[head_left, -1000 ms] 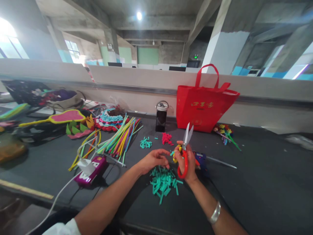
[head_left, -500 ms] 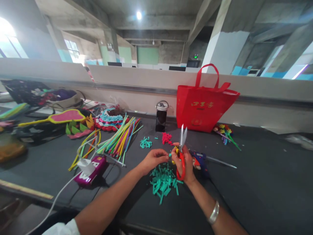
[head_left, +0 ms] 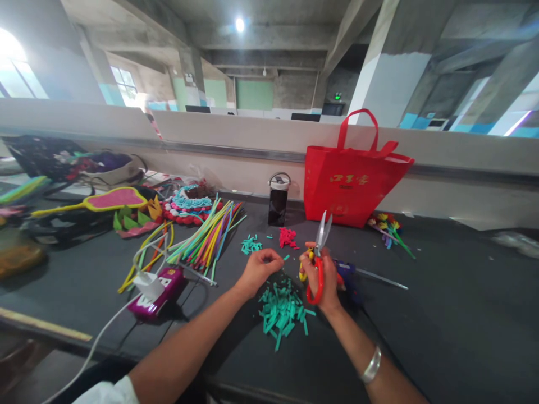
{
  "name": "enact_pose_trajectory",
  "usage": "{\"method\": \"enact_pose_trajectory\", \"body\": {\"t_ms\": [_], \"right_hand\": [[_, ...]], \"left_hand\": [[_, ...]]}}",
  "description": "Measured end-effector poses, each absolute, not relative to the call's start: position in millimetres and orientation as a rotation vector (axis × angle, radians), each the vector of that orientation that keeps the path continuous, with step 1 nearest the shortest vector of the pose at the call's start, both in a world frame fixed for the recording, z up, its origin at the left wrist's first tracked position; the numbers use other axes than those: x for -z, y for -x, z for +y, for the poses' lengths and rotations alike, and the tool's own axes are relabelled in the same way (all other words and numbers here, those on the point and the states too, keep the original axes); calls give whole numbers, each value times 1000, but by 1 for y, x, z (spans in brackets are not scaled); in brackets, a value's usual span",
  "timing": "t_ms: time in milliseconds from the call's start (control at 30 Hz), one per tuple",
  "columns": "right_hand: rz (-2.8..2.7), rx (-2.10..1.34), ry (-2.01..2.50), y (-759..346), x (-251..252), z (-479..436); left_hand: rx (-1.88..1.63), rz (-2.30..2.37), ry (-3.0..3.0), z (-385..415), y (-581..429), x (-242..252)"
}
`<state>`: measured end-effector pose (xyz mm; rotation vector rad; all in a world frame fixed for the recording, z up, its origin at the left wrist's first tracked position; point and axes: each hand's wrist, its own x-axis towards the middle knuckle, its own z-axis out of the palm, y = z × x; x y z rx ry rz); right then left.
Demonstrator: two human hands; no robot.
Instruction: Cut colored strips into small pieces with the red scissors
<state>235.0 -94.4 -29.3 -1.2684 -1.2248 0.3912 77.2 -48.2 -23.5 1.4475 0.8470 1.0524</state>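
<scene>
My left hand (head_left: 263,269) is closed in a pinch, with a small teal strip (head_left: 286,258) at its fingertips. Orange-red-handled scissors (head_left: 319,280) are in my right hand (head_left: 328,286), their blades apart and pointing up and away from me. A yellow piece (head_left: 302,274) shows by the right fingers; its kind is unclear. Below and between the hands lies a loose heap of cut teal strips (head_left: 282,311). Beyond the left hand are a smaller teal pile (head_left: 251,244) and a pile of red bits (head_left: 287,238).
A dark bottle (head_left: 278,202) and red tote bag (head_left: 353,185) stand at the back. Left are colourful pipe-cleaner-like sticks (head_left: 210,235) and a purple power strip (head_left: 162,292). A dark blue tool (head_left: 348,275) lies right of my right hand, partly hidden.
My hands have moved apart: the left slightly left, the right slightly right with the scissors. The scissors tilt more to the right. The teal strip shows more plainly at the left fingertips.
</scene>
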Motion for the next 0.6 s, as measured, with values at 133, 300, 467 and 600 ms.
{"method": "enact_pose_trajectory", "body": {"t_ms": [133, 300, 467, 600], "right_hand": [[-1304, -360, 1337, -233, 32, -96], [-1509, -158, 1447, -223, 44, -98], [-1628, -9, 1471, -221, 51, -96], [-1682, -30, 1488, -220, 53, -95]], "left_hand": [[-1107, 677, -1048, -46, -78, 21], [-1149, 581, -822, -49, -79, 15], [-1141, 551, -848, -55, -82, 18], [-1131, 512, -844, -57, -85, 23]]}}
